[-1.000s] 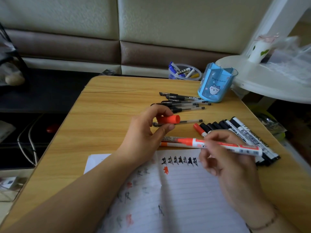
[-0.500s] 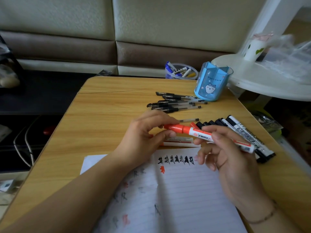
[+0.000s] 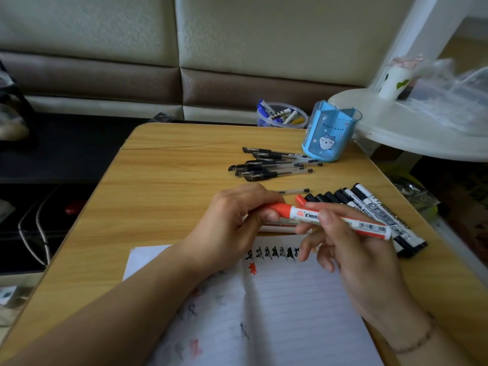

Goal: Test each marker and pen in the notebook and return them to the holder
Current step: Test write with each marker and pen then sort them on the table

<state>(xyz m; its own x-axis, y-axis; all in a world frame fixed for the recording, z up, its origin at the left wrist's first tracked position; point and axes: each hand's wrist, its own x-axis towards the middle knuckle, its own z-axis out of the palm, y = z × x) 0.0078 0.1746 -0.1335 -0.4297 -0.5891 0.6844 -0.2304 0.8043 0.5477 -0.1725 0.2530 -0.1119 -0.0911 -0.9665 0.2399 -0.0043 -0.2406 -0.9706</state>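
So the cap's back on the red marker (image 3: pixel 335 217) now. A second ago the left hand (image 3: pixel 232 223) had the orange-red cap pinched on its own, well off the barrel, and the right hand (image 3: pixel 351 249) held the open marker over the page. Now the two are joined up: left fingers (image 3: pixel 272 215) curled round the capped end, right fingers pinching the white barrel around the middle, the whole thing held level just above the top edge of the notebook (image 3: pixel 277 299).

There's a fresh red scribble on the page under the row of black test marks, so I'd say this one passed and is done (can't tell if the cap is clicked fully home, though).

Next stop should be the blue holder (image 3: pixel 330 130) at the far right of the worktop (image 3: pixel 163 186), which looks empty from here. Plenty left: a row of black markers (image 3: pixel 369 207) right beside the hands, and the pens (image 3: pixel 272 165) lying in a pile near the holder.
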